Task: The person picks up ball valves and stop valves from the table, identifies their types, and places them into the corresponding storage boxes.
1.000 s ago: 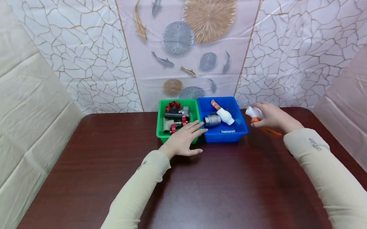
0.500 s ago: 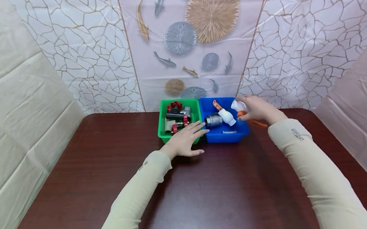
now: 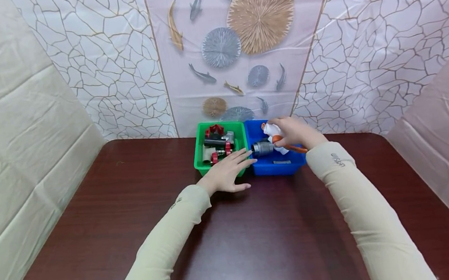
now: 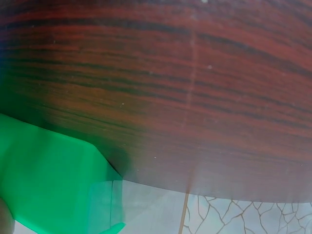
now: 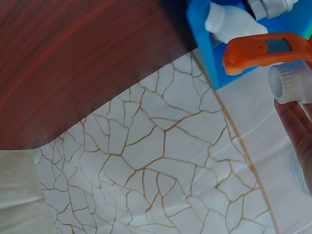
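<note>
My right hand grips a white plastic ball valve with an orange lever handle, over the blue bin. Inside that bin, a second white ball valve lies partly hidden behind the held one. Beside it is a grey threaded pipe fitting. My left hand has its fingers spread and straight at the front right corner of the green bin, fingertips near where the two bins meet. Only a sliver of that hand shows in the left wrist view, next to the green bin wall.
Several valves with red handles and a dark pipe piece lie in the green bin. Both bins stand side by side at the back of the dark wood table. Behind rises a patterned cloth wall.
My right hand has carried the white ball valve leftward, from right of the blue bin to above it. The left hand has stayed in place.
</note>
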A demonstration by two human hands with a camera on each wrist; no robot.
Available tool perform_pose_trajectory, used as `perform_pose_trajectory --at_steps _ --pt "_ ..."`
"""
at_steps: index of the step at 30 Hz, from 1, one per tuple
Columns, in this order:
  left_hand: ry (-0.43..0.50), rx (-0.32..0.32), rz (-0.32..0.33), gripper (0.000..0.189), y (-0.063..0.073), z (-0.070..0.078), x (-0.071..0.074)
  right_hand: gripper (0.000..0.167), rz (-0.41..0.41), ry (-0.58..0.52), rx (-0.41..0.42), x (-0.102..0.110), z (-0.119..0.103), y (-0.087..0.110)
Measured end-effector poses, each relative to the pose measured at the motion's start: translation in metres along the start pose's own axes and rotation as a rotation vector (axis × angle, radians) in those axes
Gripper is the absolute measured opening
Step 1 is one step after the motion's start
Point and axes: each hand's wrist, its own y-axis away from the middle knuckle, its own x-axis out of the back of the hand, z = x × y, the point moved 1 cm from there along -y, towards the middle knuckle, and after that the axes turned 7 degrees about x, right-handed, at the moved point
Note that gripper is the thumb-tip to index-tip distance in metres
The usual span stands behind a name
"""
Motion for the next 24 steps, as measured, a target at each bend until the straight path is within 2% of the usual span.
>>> perform_pose_trajectory --at_steps 4,12,24 --pt "0.007 -0.006 0.009 0.073 -0.001 0.000 -0.001 0.070 -0.029 -0.018 -0.023 -0.003 -0.004 -0.008" --pt "-0.003 -0.013 0.026 0.073 -0.002 0.000 -0.003 0.071 -0.115 -0.050 0.018 -0.015 -0.011 -0.016" --pt "0.008 0.014 0.010 0.075 -0.001 -0.001 -0.001 0.071 -0.155 -0.057 0.063 -0.036 -0.012 -0.018"
